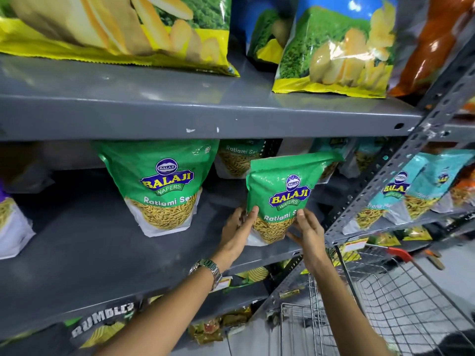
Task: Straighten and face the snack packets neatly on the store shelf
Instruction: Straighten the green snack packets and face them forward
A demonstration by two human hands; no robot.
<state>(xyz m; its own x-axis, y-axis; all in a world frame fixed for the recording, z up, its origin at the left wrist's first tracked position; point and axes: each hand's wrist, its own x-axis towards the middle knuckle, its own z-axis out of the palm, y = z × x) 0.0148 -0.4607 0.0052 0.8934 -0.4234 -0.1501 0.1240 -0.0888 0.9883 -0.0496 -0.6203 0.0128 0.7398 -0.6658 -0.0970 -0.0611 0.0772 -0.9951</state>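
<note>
A green Ratlami Sev packet (pixel 285 194) stands upright near the front right of the grey middle shelf (pixel 90 253), label facing me. My left hand (pixel 237 229) grips its lower left edge, thumb on the front. My right hand (pixel 307 231) holds its lower right edge. A second, larger-looking green Ratlami Sev packet (pixel 159 186) stands to the left, facing front and tilted slightly. More of the same packets (pixel 237 160) stand behind, partly hidden.
Big yellow-green chip bags (pixel 334 52) sit on the shelf above. A purple-white packet (pixel 10 224) is at the far left. Teal packets (pixel 401 196) fill the neighbouring rack past a perforated upright (pixel 370 191). A wire shopping cart (pixel 385 299) stands at lower right.
</note>
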